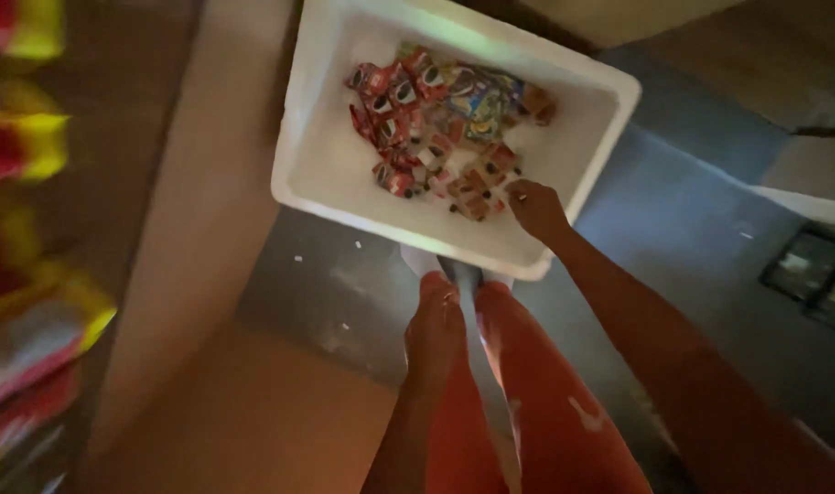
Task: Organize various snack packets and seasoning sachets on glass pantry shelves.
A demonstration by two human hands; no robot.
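Upper centre of the frame, a white foam box (318, 174) holds a heap of packets (440, 119). The right hand (536, 209) reaches in, fingers pinched on one small packet at the pile's edge. The left hand (436, 329) rests flat on the knee, holding nothing. The packets look light, crinkly and slippery; best pinched by an edge.

Dim overall, warm orange cast. Brightest on the white foam box (326, 174), rim near glare. Heavy motion blur far left of the right grip (536, 209), on red-yellow packets (24, 146). Murky shadow below, floor (692, 238) grainy and soft.
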